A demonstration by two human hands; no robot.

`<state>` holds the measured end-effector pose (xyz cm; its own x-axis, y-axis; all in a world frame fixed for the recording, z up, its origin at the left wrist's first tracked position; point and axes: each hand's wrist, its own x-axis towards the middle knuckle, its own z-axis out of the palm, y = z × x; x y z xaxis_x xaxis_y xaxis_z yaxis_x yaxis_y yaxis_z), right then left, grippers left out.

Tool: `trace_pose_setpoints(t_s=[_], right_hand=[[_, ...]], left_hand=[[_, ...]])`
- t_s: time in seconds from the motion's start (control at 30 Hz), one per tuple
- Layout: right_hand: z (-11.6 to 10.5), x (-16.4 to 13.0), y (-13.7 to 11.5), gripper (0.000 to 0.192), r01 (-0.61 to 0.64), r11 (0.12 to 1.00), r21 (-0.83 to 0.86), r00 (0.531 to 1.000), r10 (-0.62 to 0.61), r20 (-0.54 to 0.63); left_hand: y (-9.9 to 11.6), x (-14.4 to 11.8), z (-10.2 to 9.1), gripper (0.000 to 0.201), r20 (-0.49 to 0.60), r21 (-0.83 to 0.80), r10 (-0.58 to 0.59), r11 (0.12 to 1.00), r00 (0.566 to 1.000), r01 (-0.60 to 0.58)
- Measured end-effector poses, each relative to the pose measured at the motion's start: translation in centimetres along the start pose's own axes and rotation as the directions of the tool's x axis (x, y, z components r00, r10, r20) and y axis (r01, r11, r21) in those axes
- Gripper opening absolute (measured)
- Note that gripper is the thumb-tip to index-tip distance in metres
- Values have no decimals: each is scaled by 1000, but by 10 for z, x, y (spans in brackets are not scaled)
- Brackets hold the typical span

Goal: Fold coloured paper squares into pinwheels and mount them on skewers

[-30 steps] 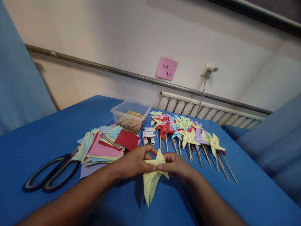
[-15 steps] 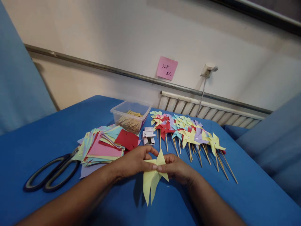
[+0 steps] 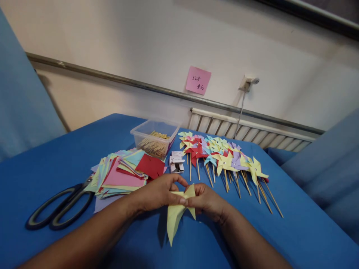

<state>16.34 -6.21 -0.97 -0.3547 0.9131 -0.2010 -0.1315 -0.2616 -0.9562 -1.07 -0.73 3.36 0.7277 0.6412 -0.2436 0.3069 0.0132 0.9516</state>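
Observation:
A pale yellow paper pinwheel [image 3: 174, 217] is held just above the blue table, its points folded in toward the middle and one long blade hanging down. My left hand [image 3: 165, 192] pinches it from the left, thumb pressed near the centre. From the right, my right hand [image 3: 206, 200] is closed on the same paper, and the two thumbs meet at its middle. The fingers behind the paper are partly hidden. Beyond my hands stands a small opened box [image 3: 176, 164] with tiny dark items inside.
Stacked coloured paper [image 3: 123, 175] lies left, beside large black-handled scissors [image 3: 60, 207]. Behind is a clear plastic box [image 3: 137, 132] of thin wooden sticks [image 3: 154, 144]. Finished pinwheels on sticks [image 3: 224, 162] lie at the right. A radiator [image 3: 218, 125] and a pink note [image 3: 198, 80] are at the wall.
The paper has tilted and moved slightly left in my hands. Two hanging points showed before; now one long blade hangs down. My right thumb has shifted left against my left thumb.

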Motion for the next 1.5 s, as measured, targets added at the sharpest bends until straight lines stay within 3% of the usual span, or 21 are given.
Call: trace_pose_setpoints(t_s=[0.17, 0.3, 0.37, 0.47, 0.67, 0.93, 1.5], right_hand=[[-1, 7, 4, 27, 130, 991, 12, 972, -125, -197], [-3, 13, 3, 27, 209, 975, 77, 919, -169, -357], [-2, 15, 2, 28, 223, 970, 92, 901, -169, -400], [-1, 14, 1, 28, 232, 969, 89, 897, -177, -406], [-2, 15, 2, 27, 254, 964, 77, 877, -196, -438], [-3, 13, 2, 28, 279, 958, 66, 883, -229, -409], [2, 12, 0, 28, 333, 941, -53, 857, -326, -400]], left_hand=[[1, 3, 0, 46, -167, -169, -31, 986, 985, 3], [0, 7, 2, 32, -107, -476, -21, 879, 994, -33], [-2, 8, 4, 26, -100, -544, -44, 839, 994, -18], [-2, 7, 7, 24, -122, -547, -92, 837, 988, 10], [1, 4, 8, 28, -80, -587, -38, 810, 996, -16], [-5, 9, 8, 30, -154, -512, -122, 859, 981, 26], [-5, 9, 12, 40, -262, -386, -113, 923, 959, 3]])
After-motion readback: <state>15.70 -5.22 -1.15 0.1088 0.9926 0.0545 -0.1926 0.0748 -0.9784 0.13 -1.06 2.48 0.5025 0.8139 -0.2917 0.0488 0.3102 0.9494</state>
